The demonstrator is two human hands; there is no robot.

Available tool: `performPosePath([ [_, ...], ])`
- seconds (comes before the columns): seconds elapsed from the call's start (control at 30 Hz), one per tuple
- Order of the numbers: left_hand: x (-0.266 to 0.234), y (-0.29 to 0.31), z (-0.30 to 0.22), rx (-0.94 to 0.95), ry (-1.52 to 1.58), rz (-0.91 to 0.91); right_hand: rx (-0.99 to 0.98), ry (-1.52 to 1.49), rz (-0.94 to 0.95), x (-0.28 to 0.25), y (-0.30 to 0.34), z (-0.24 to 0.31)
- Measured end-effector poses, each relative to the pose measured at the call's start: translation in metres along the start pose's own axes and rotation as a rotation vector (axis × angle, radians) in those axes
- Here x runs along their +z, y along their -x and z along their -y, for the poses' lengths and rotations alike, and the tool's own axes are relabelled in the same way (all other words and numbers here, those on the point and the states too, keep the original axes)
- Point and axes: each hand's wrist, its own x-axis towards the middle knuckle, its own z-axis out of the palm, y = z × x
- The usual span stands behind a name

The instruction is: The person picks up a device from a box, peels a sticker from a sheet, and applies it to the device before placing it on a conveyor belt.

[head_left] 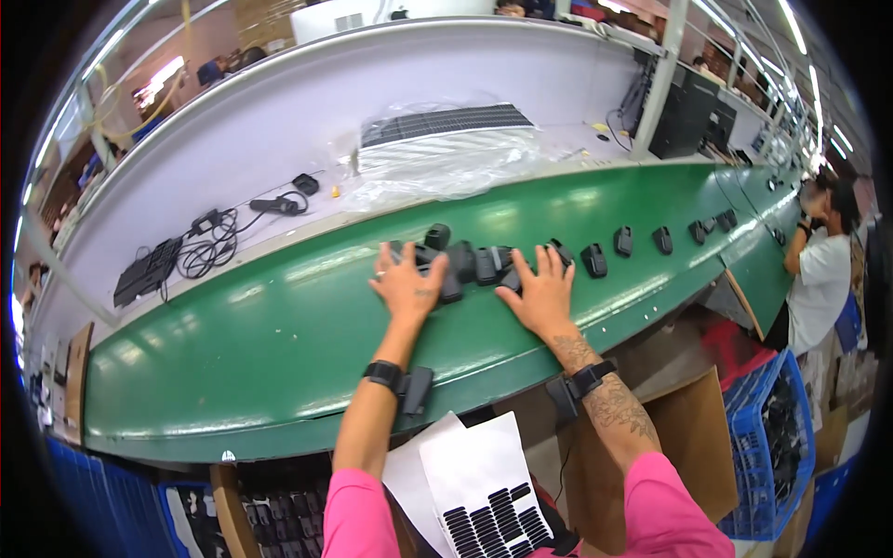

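Several small black plastic devices (486, 266) lie in a loose cluster on the green work surface (307, 335). My left hand (409, 286) rests at the cluster's left side, fingers spread and touching some of the devices. At its right side my right hand (541, 296) lies with fingers apart, next to more of them. Neither hand is closed around a device, though the fingers partly hide several. Each wrist wears a black strap with a dark module. Below, near my lap, are white sheets (484, 456), one carrying rows of black rounded stickers.
More black devices (623, 241) stand spaced out to the right. Behind are a plastic-wrapped stack of dark panels (446, 139) and tangled black cables (209, 244). A cardboard box (684, 446) and a blue crate (767, 446) stand at lower right. A person (823, 260) is at far right.
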Motion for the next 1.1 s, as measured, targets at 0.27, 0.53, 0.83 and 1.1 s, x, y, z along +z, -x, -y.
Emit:
performPosePath([
  [0.27, 0.025, 0.0, -0.012, 0.172, 0.809, 0.118, 0.159, 0.072, -0.092, -0.004, -0.027, -0.035],
  [0.53, -0.069, 0.067, 0.048, 0.01, 0.63, 0.399, 0.049, -0.27, 0.104, -0.042, 0.015, 0.036],
  [0.83, -0.164, 0.158, -0.02, -0.153, 0.912, 0.448, -0.086, -0.839, 0.09, -0.09, 0.06, 0.072],
  [1.1, -0.178, 0.235, -0.006, -0.474, 1.405, 0.273, -0.311, -0.814, 0.172, -0.156, 0.152, 0.094],
])
